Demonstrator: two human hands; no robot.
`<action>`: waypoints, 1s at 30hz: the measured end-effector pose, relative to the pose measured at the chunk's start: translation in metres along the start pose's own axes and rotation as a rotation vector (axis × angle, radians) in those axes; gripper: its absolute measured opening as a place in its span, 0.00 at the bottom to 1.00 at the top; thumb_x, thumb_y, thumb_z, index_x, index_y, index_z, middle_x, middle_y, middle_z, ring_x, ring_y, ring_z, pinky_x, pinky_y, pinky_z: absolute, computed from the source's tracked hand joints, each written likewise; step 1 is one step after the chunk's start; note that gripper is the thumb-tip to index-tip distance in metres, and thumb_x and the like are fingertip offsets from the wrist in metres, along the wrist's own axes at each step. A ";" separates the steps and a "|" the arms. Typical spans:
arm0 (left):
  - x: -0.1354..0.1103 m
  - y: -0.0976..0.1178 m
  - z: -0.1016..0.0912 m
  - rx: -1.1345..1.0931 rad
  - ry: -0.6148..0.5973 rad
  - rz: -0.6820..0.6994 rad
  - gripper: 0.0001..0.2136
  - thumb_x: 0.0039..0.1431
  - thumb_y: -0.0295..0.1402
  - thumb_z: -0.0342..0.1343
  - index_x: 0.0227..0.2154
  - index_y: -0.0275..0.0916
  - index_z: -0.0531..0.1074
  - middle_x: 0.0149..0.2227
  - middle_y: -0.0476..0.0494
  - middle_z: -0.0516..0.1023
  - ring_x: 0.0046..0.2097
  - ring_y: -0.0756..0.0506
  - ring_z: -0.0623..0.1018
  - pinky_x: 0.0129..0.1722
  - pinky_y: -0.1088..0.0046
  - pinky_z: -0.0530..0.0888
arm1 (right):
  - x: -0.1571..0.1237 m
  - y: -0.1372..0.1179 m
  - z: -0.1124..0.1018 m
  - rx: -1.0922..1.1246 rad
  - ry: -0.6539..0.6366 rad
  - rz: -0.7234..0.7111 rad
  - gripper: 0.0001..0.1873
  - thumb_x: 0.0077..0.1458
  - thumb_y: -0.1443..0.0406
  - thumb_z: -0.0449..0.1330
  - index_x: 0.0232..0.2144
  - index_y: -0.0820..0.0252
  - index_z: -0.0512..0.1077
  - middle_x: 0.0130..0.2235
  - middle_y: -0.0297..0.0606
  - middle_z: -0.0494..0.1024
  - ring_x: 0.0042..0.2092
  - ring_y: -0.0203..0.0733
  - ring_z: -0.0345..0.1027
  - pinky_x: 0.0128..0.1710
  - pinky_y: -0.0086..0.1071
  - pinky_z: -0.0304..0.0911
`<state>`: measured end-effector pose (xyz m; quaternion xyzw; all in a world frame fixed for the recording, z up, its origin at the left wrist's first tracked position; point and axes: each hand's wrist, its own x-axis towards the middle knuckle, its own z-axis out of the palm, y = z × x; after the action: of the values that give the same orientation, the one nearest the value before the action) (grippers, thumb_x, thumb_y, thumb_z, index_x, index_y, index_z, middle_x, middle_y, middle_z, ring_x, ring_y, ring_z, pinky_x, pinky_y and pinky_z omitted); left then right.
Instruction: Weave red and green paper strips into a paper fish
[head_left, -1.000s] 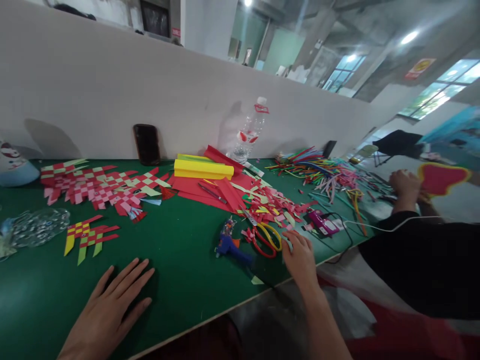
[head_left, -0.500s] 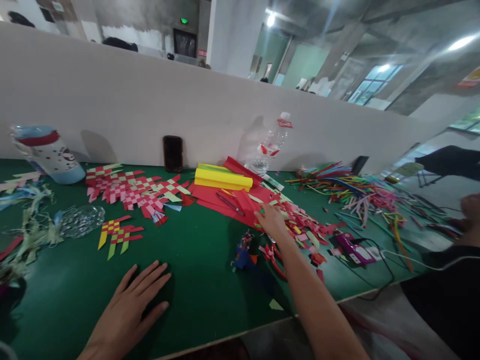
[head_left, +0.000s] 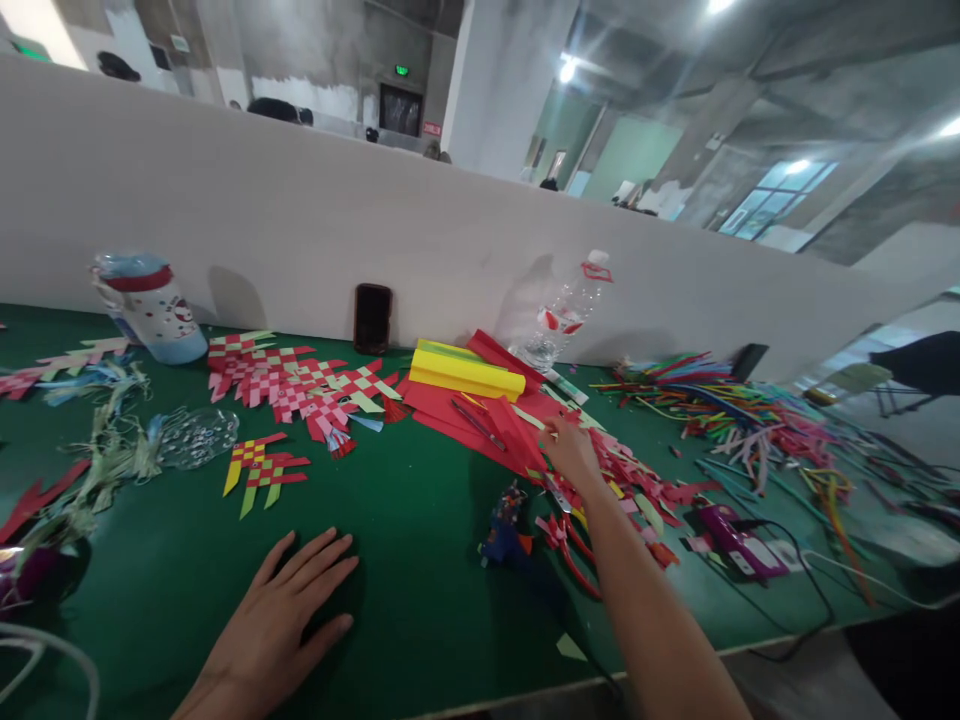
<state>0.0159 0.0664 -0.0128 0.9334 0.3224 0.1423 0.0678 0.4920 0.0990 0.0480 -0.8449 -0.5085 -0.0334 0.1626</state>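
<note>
My left hand (head_left: 289,600) lies flat on the green table (head_left: 405,620), fingers spread, holding nothing. Beyond it is a small woven paper fish (head_left: 262,470) in yellow, red and green. My right hand (head_left: 574,455) reaches into a heap of red and pink paper scraps (head_left: 637,480) beside folded red paper (head_left: 514,435). Its fingers are bent together and point down; whatever is between them is hidden. Red-handled scissors (head_left: 581,570) lie partly under my right forearm. Left of them rests a dark blue glue gun (head_left: 506,530).
A yellow paper roll (head_left: 465,372), a pen (head_left: 478,423), a phone (head_left: 373,318) and a plastic bottle (head_left: 562,315) are toward the partition. More woven fish (head_left: 285,380) and a cup (head_left: 154,310) are left. Pipe cleaners (head_left: 705,395) and a purple device (head_left: 739,540) are right.
The view has shifted left, so things appear further right. My right hand stays at the scraps, its fingers slightly more bent. My left hand remains flat. The person's hand at the right is out of view.
</note>
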 end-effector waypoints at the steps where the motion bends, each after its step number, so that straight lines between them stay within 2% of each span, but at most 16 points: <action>1: 0.000 0.000 -0.001 -0.003 -0.009 -0.003 0.22 0.64 0.47 0.50 0.59 0.56 0.62 0.63 0.52 0.64 0.62 0.43 0.66 0.65 0.57 0.54 | -0.001 -0.001 0.004 0.006 -0.019 0.005 0.19 0.61 0.58 0.57 0.51 0.60 0.67 0.52 0.42 0.71 0.48 0.44 0.69 0.46 0.44 0.68; 4: 0.000 0.002 -0.004 -0.011 -0.034 -0.009 0.22 0.64 0.47 0.49 0.60 0.55 0.61 0.63 0.52 0.62 0.63 0.42 0.65 0.65 0.55 0.54 | -0.005 -0.007 0.017 0.042 -0.052 0.018 0.18 0.61 0.58 0.57 0.51 0.59 0.67 0.52 0.42 0.71 0.48 0.43 0.69 0.47 0.44 0.68; 7: 0.000 0.003 -0.005 -0.014 -0.036 -0.018 0.22 0.65 0.47 0.48 0.60 0.54 0.60 0.64 0.51 0.62 0.63 0.42 0.64 0.64 0.54 0.54 | -0.003 -0.013 0.020 0.107 -0.041 0.015 0.18 0.61 0.58 0.57 0.51 0.60 0.67 0.52 0.42 0.71 0.48 0.43 0.69 0.46 0.44 0.68; 10: 0.000 0.003 -0.005 -0.011 -0.030 -0.008 0.22 0.65 0.47 0.48 0.60 0.54 0.61 0.63 0.51 0.62 0.63 0.42 0.64 0.64 0.54 0.54 | 0.003 -0.016 0.005 0.186 0.050 0.018 0.19 0.61 0.58 0.57 0.51 0.60 0.67 0.52 0.42 0.71 0.48 0.44 0.69 0.46 0.44 0.68; 14: 0.000 0.001 -0.001 0.011 -0.013 0.008 0.22 0.65 0.47 0.48 0.60 0.53 0.61 0.63 0.50 0.63 0.63 0.42 0.65 0.65 0.54 0.52 | -0.001 -0.019 -0.028 0.287 0.200 0.023 0.18 0.62 0.58 0.55 0.51 0.62 0.68 0.49 0.43 0.73 0.46 0.43 0.70 0.45 0.43 0.68; 16: 0.000 0.000 0.002 0.030 0.008 0.024 0.23 0.64 0.48 0.48 0.60 0.53 0.61 0.62 0.51 0.64 0.63 0.43 0.65 0.65 0.55 0.50 | -0.018 -0.029 -0.040 0.328 0.218 -0.020 0.19 0.65 0.59 0.47 0.49 0.66 0.69 0.45 0.47 0.76 0.43 0.45 0.72 0.44 0.43 0.68; 18: -0.001 0.001 0.005 0.051 0.040 0.026 0.26 0.64 0.48 0.49 0.63 0.51 0.56 0.62 0.50 0.65 0.62 0.43 0.67 0.65 0.57 0.50 | -0.047 -0.048 -0.043 0.362 0.171 -0.109 0.20 0.62 0.58 0.48 0.47 0.65 0.71 0.43 0.47 0.79 0.42 0.47 0.73 0.43 0.42 0.69; 20: -0.001 0.003 0.006 0.074 0.094 -0.004 0.30 0.64 0.47 0.49 0.66 0.46 0.49 0.63 0.46 0.64 0.61 0.44 0.67 0.64 0.59 0.53 | -0.085 -0.074 -0.036 0.389 0.060 -0.237 0.17 0.59 0.59 0.52 0.44 0.61 0.74 0.41 0.43 0.80 0.41 0.45 0.74 0.43 0.39 0.69; 23: -0.003 0.007 0.005 0.126 0.201 -0.041 0.34 0.64 0.44 0.49 0.67 0.40 0.43 0.67 0.38 0.54 0.64 0.41 0.62 0.62 0.60 0.57 | -0.140 -0.116 -0.018 0.409 -0.123 -0.439 0.12 0.57 0.65 0.54 0.40 0.55 0.76 0.40 0.37 0.81 0.41 0.40 0.75 0.44 0.33 0.69; 25: -0.003 0.010 0.003 0.171 0.227 0.007 0.33 0.63 0.43 0.50 0.67 0.42 0.45 0.68 0.39 0.49 0.67 0.38 0.56 0.63 0.58 0.54 | -0.165 -0.138 -0.007 0.408 -0.198 -0.516 0.13 0.57 0.69 0.53 0.40 0.55 0.76 0.39 0.35 0.81 0.41 0.38 0.75 0.42 0.29 0.69; 27: -0.003 0.011 0.001 0.219 0.204 0.099 0.32 0.62 0.45 0.51 0.66 0.46 0.48 0.68 0.43 0.50 0.68 0.37 0.53 0.65 0.55 0.47 | -0.179 -0.150 -0.002 0.397 -0.232 -0.555 0.13 0.58 0.69 0.53 0.41 0.55 0.75 0.38 0.35 0.81 0.40 0.37 0.75 0.41 0.28 0.69; 30: -0.002 0.010 -0.001 0.263 0.167 0.176 0.30 0.63 0.50 0.49 0.65 0.48 0.53 0.66 0.49 0.56 0.68 0.39 0.53 0.66 0.55 0.38 | -0.188 -0.146 -0.005 0.357 -0.195 -0.544 0.14 0.58 0.68 0.54 0.46 0.57 0.73 0.42 0.39 0.79 0.43 0.41 0.72 0.45 0.33 0.68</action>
<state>0.0199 0.0568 -0.0098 0.9437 0.2600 0.1812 -0.0945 0.2757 0.0011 0.0458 -0.6357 -0.7263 0.0949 0.2437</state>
